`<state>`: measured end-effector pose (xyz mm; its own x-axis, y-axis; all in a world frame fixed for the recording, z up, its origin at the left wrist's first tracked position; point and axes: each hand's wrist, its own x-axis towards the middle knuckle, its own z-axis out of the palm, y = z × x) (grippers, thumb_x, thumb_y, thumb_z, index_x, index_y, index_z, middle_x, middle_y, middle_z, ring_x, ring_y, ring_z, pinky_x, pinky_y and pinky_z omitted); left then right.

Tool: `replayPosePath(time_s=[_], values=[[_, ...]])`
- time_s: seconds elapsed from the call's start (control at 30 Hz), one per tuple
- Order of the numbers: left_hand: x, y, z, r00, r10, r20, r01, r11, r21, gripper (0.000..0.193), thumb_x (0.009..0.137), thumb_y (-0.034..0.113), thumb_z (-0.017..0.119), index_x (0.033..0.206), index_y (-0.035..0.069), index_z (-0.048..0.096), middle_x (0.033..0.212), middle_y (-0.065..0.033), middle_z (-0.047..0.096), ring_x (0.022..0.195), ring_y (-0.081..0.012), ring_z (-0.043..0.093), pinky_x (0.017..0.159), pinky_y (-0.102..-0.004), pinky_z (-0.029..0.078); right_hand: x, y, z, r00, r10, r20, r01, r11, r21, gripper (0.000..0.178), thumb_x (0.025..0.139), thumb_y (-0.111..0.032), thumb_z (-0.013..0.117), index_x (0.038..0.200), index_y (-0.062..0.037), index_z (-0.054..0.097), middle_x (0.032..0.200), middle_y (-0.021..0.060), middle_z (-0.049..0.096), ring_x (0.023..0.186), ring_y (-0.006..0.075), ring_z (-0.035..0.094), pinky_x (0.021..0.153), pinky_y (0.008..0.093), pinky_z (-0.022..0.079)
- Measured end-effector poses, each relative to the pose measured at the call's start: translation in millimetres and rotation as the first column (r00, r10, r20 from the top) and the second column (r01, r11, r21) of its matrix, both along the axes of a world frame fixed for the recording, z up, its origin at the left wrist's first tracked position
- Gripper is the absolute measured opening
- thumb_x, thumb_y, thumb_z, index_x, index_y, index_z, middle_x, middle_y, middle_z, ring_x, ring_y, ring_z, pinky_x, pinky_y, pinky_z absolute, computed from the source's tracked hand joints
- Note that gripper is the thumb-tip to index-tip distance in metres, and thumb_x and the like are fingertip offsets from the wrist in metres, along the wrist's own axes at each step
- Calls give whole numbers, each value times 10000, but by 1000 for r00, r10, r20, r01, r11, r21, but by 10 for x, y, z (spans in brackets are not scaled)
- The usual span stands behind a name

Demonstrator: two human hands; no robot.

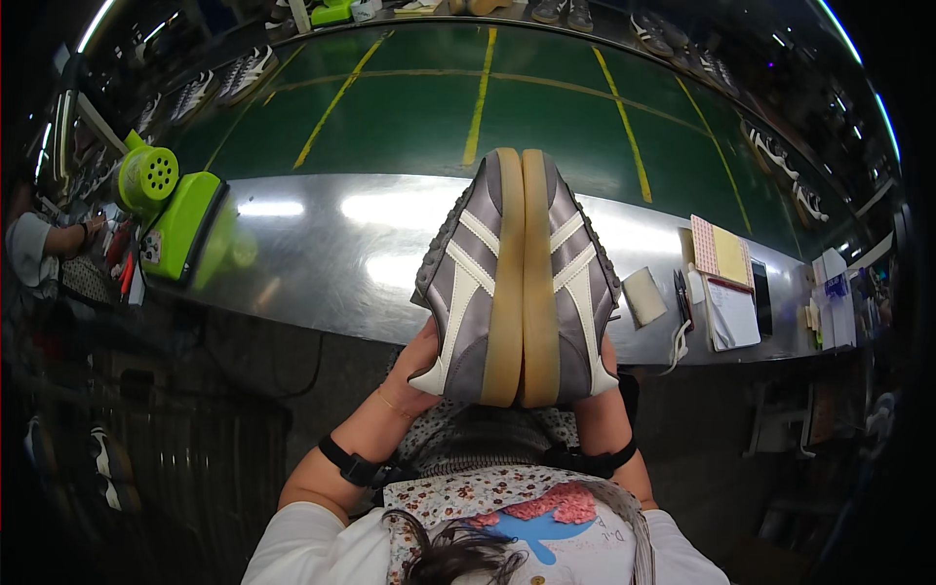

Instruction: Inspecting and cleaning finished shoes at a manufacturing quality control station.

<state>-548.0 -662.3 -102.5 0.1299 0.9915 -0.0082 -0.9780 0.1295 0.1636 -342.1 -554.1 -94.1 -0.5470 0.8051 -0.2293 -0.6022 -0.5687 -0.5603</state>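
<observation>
Upright in front of me, a pair of grey-purple sneakers with cream stripes and tan gum soles is pressed sole to sole. The left sneaker has my left hand closed around its heel end from the outside. On the other side, my right hand grips the right sneaker near the heel. The toes point away from me, and dark laces show along the outer edges. Most of my fingers are hidden behind the shoes, the right ones almost entirely.
A shiny metal bench runs across in front, with a green belt beyond it. A lime-green machine stands at left. To the right lie a beige pad, scissors and a notebook. More sneakers line the far side.
</observation>
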Motion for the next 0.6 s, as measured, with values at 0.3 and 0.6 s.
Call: replayPosePath(time_s=[0.3, 0.6], values=[[-31, -10, -76, 997, -7, -71, 0, 995, -101, 591, 888, 15, 440, 1432, 119, 234, 1396, -108, 381, 1238, -232, 450, 1019, -378, 406, 74, -9, 1, 999, 27, -33, -28, 999, -37, 432, 964, -235, 444, 1323, 2, 400, 1246, 148, 524, 1077, 248, 572, 906, 370, 497], [-56, -26, 115, 971, 30, -239, -50, 996, -76, 694, 797, -70, 416, 1435, 127, 227, 1375, -112, 397, 1236, -240, 450, 1019, -361, 404, 90, -10, 75, 967, 95, -237, -101, 995, -16, 445, 959, -244, 442, 1332, -6, 394, 1272, 160, 511, 1123, 266, 550, 957, 401, 466]])
